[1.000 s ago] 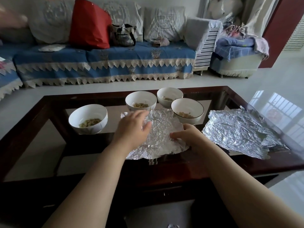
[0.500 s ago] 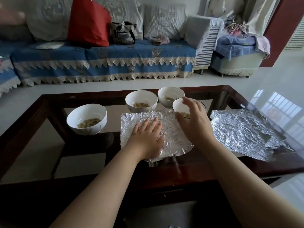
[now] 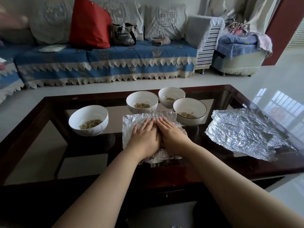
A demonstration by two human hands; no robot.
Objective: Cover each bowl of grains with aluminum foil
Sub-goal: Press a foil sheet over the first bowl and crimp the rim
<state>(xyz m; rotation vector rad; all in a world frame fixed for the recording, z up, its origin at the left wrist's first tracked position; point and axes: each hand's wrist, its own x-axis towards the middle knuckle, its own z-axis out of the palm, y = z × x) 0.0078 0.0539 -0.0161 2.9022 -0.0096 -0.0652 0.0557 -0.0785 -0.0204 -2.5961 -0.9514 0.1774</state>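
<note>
hands: left hand (image 3: 144, 137) and right hand (image 3: 172, 137) lie flat side by side, fingers straight, pressing on a foil sheet (image 3: 131, 122), gripping nothing.
foil sheet: crinkled, spread on the glass table (image 3: 230, 163) near its front edge.
bowls: four white bowls of grains, all uncovered; the nearest bowl (image 3: 190, 111) sits just right of the sheet.
spare foil: a foil pile (image 3: 243, 134) farther right.

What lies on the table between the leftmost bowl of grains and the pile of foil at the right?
In the head view, a foil sheet lies flat there, with the left hand and right hand pressing on it.
</note>
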